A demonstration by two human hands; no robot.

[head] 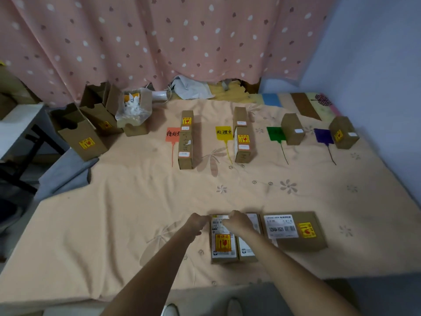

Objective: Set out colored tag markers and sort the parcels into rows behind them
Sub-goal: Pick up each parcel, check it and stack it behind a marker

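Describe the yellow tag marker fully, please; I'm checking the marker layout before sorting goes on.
The yellow tag marker lies flat on the peach floral sheet, second from the left among the four colored tags. It looks like thin plastic: a squarish yellow head with black handwritten characters, and a long narrow yellow tail running toward the near edge of the bed. Its right edge meets a standing brown parcel with a yellow fragile sticker; whether they touch is unclear. Neither hand is near it.

four tags (224, 132) in a row, parcels (186, 140) beside each
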